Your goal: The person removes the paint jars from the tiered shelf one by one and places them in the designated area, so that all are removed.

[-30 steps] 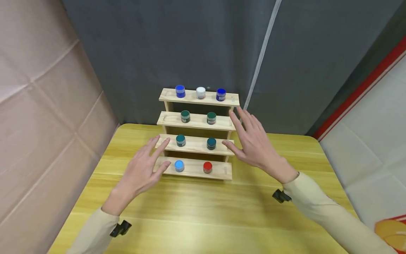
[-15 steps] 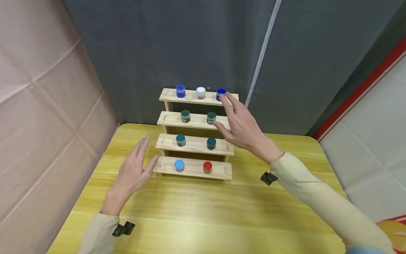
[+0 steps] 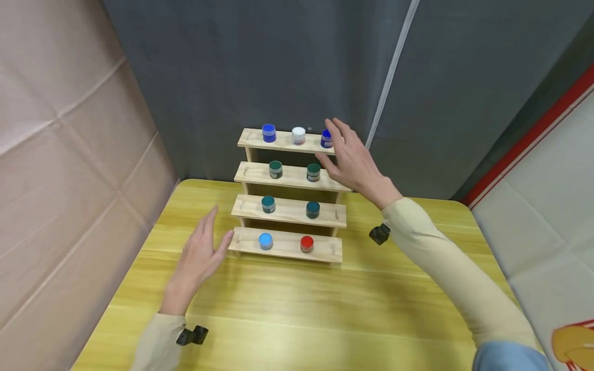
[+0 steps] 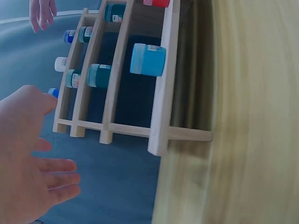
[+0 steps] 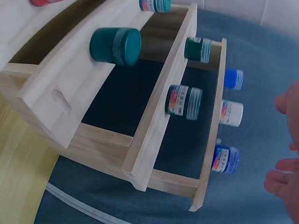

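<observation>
A stepped wooden rack (image 3: 287,206) with several tiers carries small paint jars. On its top tier stand a blue jar (image 3: 268,133), a white jar (image 3: 298,136) and a dark blue jar (image 3: 326,139). Green jars, such as the one at the right of the second tier (image 3: 313,172), fill the middle tiers. A light blue jar (image 3: 265,241) and a red jar (image 3: 307,243) stand on the lowest. My right hand (image 3: 355,159) hovers by the dark blue jar, partly covering it; the right wrist view shows a gap between them. Beside the rack's lower left end, my left hand (image 3: 197,257) holds nothing, fingers extended.
The rack stands on a yellow wood-grain table (image 3: 278,314) near its back edge. Behind hangs a dark grey curtain (image 3: 260,62) with a pale strip. A pinkish cloth wall (image 3: 83,170) borders the left side, a white panel with red trim (image 3: 547,226) the right.
My right hand has moved left and up from beside the rack to the dark blue jar. The left hand has drawn back left from the lower tiers. The jars keep their places.
</observation>
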Demonstrator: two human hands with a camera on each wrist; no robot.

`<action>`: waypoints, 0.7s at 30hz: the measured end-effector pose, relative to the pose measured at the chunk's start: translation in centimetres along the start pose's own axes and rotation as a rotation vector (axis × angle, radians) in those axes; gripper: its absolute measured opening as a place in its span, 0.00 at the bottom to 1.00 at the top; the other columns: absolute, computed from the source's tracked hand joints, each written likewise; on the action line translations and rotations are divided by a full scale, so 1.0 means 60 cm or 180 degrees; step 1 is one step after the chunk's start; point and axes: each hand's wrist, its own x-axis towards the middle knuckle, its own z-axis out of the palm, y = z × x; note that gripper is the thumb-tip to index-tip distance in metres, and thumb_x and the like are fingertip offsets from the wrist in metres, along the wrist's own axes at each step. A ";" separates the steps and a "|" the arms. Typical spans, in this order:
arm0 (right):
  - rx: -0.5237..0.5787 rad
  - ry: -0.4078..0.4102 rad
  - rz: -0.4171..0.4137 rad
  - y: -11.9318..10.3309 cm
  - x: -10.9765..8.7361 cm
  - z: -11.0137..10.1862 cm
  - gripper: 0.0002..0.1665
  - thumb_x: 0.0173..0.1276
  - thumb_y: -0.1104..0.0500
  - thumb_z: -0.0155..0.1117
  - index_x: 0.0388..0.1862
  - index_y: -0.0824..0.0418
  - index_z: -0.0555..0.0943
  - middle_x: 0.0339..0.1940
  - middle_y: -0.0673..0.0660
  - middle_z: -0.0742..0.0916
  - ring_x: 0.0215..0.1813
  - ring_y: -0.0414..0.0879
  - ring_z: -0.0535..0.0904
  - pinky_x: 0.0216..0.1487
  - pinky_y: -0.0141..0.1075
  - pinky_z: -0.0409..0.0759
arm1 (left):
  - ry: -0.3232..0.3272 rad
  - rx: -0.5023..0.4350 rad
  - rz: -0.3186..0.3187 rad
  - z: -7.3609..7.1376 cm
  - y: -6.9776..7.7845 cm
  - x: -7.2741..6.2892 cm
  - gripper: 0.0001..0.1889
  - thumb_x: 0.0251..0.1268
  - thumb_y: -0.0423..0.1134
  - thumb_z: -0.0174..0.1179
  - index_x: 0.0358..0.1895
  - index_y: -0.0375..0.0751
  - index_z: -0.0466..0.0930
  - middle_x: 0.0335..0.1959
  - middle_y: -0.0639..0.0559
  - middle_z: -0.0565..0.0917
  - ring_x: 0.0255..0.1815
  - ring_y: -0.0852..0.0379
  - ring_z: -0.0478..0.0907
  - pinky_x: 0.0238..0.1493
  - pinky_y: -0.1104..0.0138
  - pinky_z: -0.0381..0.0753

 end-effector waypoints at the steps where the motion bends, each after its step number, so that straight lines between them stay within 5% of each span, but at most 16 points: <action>1: 0.0026 -0.0005 0.0034 0.003 0.004 0.003 0.43 0.76 0.48 0.59 0.80 0.67 0.58 0.78 0.71 0.66 0.78 0.64 0.63 0.79 0.57 0.64 | -0.0028 -0.0015 -0.0033 0.004 -0.001 -0.001 0.39 0.79 0.55 0.48 0.82 0.39 0.45 0.76 0.28 0.62 0.72 0.28 0.64 0.68 0.33 0.68; 21: 0.0504 -0.0131 0.0827 0.062 0.046 0.040 0.37 0.75 0.52 0.59 0.75 0.71 0.64 0.73 0.71 0.72 0.70 0.64 0.72 0.75 0.54 0.71 | -0.0383 -0.0587 -0.0618 0.081 -0.005 -0.009 0.39 0.78 0.57 0.50 0.80 0.35 0.52 0.78 0.31 0.58 0.76 0.29 0.58 0.75 0.36 0.60</action>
